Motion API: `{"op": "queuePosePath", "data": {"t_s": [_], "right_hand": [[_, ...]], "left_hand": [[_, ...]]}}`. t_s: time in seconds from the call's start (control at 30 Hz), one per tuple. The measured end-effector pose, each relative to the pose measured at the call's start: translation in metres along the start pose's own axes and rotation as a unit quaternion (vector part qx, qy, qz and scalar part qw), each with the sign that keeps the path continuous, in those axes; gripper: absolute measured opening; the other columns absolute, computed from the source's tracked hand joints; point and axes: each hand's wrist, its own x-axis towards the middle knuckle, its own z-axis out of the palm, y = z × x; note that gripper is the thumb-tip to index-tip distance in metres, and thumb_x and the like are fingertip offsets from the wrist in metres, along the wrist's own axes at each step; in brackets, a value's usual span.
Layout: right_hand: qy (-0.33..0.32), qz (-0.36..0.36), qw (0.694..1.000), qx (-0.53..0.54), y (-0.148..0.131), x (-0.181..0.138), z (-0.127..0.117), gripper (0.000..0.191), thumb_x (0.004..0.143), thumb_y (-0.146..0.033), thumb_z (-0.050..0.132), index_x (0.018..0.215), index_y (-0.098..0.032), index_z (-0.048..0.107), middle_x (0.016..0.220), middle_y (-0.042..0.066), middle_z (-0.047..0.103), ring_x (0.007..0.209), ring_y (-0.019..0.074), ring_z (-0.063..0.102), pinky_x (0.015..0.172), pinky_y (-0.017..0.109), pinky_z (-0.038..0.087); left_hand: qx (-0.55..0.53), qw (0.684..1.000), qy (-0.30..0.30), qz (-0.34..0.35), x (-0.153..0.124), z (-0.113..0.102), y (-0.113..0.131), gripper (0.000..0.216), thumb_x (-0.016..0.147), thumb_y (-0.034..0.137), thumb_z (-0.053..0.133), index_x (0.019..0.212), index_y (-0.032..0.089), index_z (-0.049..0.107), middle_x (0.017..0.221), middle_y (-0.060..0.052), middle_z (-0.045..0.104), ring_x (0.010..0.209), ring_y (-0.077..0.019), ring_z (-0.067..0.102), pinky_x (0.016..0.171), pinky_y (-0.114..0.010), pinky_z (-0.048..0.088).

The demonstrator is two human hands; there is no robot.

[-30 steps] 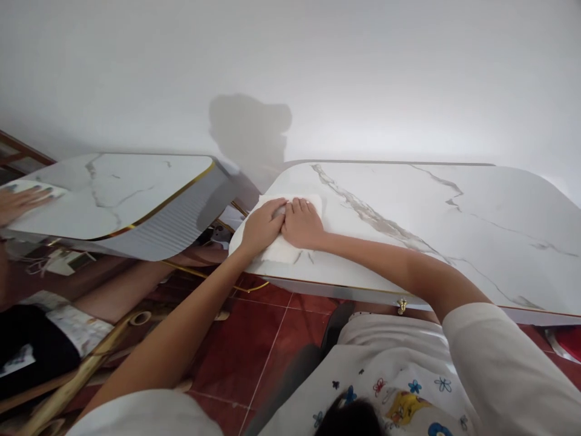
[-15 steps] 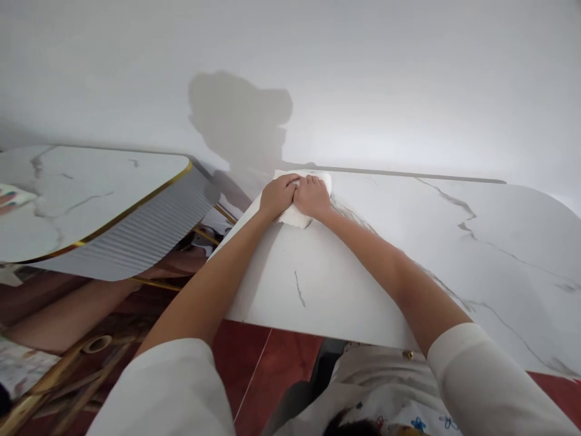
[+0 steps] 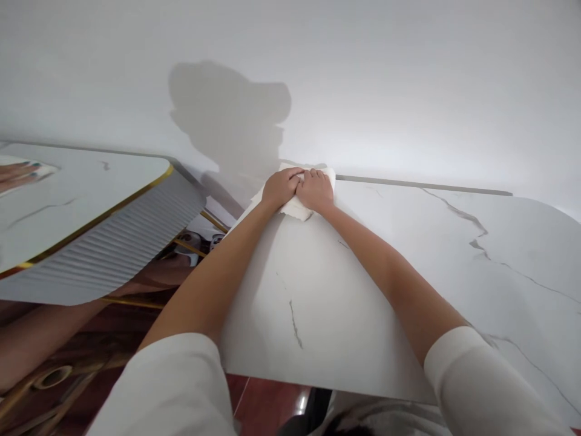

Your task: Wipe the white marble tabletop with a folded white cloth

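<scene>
Both my arms stretch forward over a white marble-patterned tabletop. At its far edge, near the wall, lies a white paper towel, crumpled, with a ragged front edge. My left hand presses on it with the fingers curled inward. My right hand touches the left one and also bears down on the towel, fingers bent over it. Part of the towel is hidden beneath both hands.
A second marble-patterned table with a gold rim and ribbed side stands on the left. On it another person's hand rests on a white cloth. The white wall rises directly behind. A wooden chair is at lower left.
My hands have slid slightly away from me with the paper towel, to the tabletop's far edge. My view has shifted. The other person's hand shows more fully.
</scene>
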Motion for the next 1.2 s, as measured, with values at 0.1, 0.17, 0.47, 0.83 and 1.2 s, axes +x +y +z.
{"op": "queuePosePath", "data": {"t_s": [0.1,0.17,0.47,0.83,1.2], "right_hand": [[0.003,-0.005,1.0,-0.012,-0.002,-0.006,-0.002,0.044,0.099,-0.021,0.034,0.133,0.001,0.049,0.143,0.022,0.05,0.134,0.0297,0.042,0.115,0.043,0.026],[0.002,-0.005,1.0,-0.019,-0.004,-0.012,-0.003,0.046,0.098,-0.021,0.034,0.135,0.002,0.048,0.145,0.022,0.048,0.135,0.0303,0.04,0.116,0.043,0.025],[0.008,-0.009,1.0,-0.023,-0.025,-0.07,-0.016,0.049,0.097,-0.021,0.036,0.139,0.003,0.045,0.148,0.023,0.045,0.139,0.0323,0.037,0.117,0.045,0.023],[-0.038,-0.011,0.999,-0.019,-0.063,-0.157,-0.046,0.052,0.098,-0.022,0.034,0.144,0.003,0.038,0.152,0.022,0.039,0.143,0.0316,0.032,0.118,0.045,0.022],[-0.097,-0.05,0.994,-0.013,-0.069,-0.228,-0.079,0.055,0.098,-0.022,0.033,0.147,0.003,0.035,0.157,0.023,0.03,0.145,0.033,0.029,0.118,0.046,0.021]], "left_hand": [[-0.006,1.0,-0.002,0.012,-0.006,-0.002,0.001,0.052,0.083,0.027,0.035,0.124,0.018,0.066,0.134,-0.006,0.063,0.123,-0.0263,0.056,0.106,-0.034,0.041],[-0.011,1.0,-0.004,0.02,-0.012,-0.003,0.003,0.052,0.083,0.027,0.035,0.124,0.018,0.065,0.134,-0.006,0.062,0.123,-0.0261,0.056,0.105,-0.034,0.042],[0.006,0.999,-0.007,0.048,-0.067,-0.015,0.019,0.048,0.085,0.029,0.034,0.122,0.019,0.063,0.134,-0.008,0.062,0.122,-0.0255,0.056,0.107,-0.036,0.041],[0.058,0.996,-0.015,0.067,-0.153,-0.034,0.038,0.05,0.085,0.028,0.029,0.125,0.018,0.059,0.136,-0.01,0.059,0.127,-0.0253,0.052,0.112,-0.041,0.038],[0.104,0.993,-0.012,0.053,-0.228,-0.043,0.081,0.051,0.086,0.024,0.028,0.127,0.012,0.057,0.138,-0.014,0.058,0.131,-0.0259,0.05,0.114,-0.043,0.036]]}}
